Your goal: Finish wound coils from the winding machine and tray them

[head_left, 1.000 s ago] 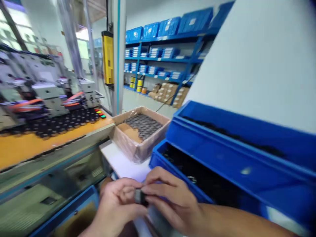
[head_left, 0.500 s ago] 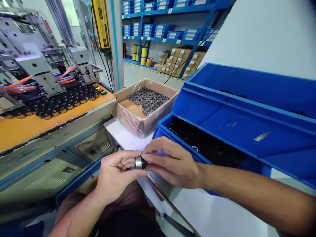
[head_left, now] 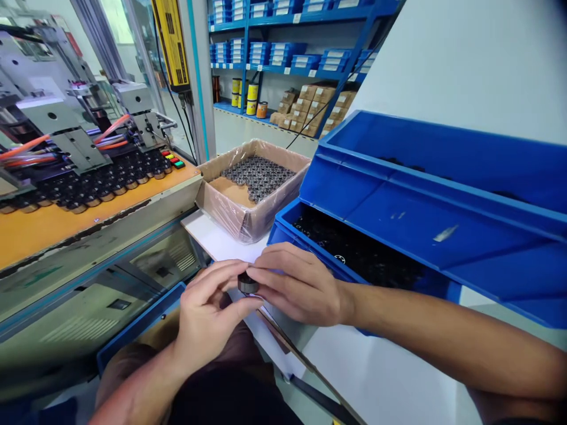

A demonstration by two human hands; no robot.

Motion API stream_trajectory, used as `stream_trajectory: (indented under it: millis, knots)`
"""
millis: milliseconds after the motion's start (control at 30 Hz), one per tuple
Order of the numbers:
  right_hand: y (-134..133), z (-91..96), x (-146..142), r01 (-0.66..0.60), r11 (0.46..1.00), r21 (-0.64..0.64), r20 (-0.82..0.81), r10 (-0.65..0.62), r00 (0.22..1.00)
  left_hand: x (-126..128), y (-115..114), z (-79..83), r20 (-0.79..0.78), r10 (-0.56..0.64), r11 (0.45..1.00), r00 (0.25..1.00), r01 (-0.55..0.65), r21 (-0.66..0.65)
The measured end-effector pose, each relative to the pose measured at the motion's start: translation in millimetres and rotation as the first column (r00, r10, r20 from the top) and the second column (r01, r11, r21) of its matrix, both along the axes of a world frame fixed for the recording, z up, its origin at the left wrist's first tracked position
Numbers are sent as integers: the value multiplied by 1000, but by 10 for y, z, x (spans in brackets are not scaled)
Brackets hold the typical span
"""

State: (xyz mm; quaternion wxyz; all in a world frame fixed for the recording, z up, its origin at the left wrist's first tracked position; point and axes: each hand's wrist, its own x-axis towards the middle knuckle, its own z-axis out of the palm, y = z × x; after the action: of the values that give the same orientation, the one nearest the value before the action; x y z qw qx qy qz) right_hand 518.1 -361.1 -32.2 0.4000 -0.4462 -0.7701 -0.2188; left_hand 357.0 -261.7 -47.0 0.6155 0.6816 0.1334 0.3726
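Observation:
My left hand (head_left: pixel 207 313) and my right hand (head_left: pixel 297 286) meet low in the middle of the head view, fingertips pinched together on a small dark round part (head_left: pixel 247 284) with a metal rim. Both hands hold it just above the white table (head_left: pixel 212 239), in front of a blue bin (head_left: pixel 354 248) filled with dark parts. A cardboard box (head_left: pixel 248 215) lined with plastic film and holding several small dark round parts stands behind the hands.
A machine (head_left: pixel 75 136) with an orange deck (head_left: pixel 44 227) and rows of dark bobbins fills the left. A second blue bin (head_left: pixel 443 171) is stacked above the first at the right. Blue shelves (head_left: pixel 283 53) with boxes stand far back. A blue crate edge (head_left: pixel 137 324) is by my lap.
The view has dropped and steadied. My hands have stayed together on the small part and turned it, so its dark face shows instead of its metal side.

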Motion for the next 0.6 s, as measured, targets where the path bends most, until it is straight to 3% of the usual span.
stream_trajectory:
  millis: [100,200,333,400,467,600]
  knots:
    - [-39,33,-48,-45,995,-87,-101,36,994,-74,79,30,-17,43,946,999,-35,321]
    - [-61,52,-68,-51,992,-112,-127,37,991,-97,72,25,-33,49,946,998,-36,323]
    - [-56,35,-41,-6,997,-82,-40,2,999,-20,18,-22,-29,2,999,1000,-1,39]
    - [-50,22,-23,12,998,-66,-13,-13,1000,30,16,-61,11,-76,987,997,77,-138]
    - [-46,14,-10,7,998,-69,-63,-12,998,63,30,-109,58,-196,926,979,204,-317]
    - [-63,20,-10,-12,993,-119,-154,-7,988,77,66,-182,184,-393,714,901,425,-556]
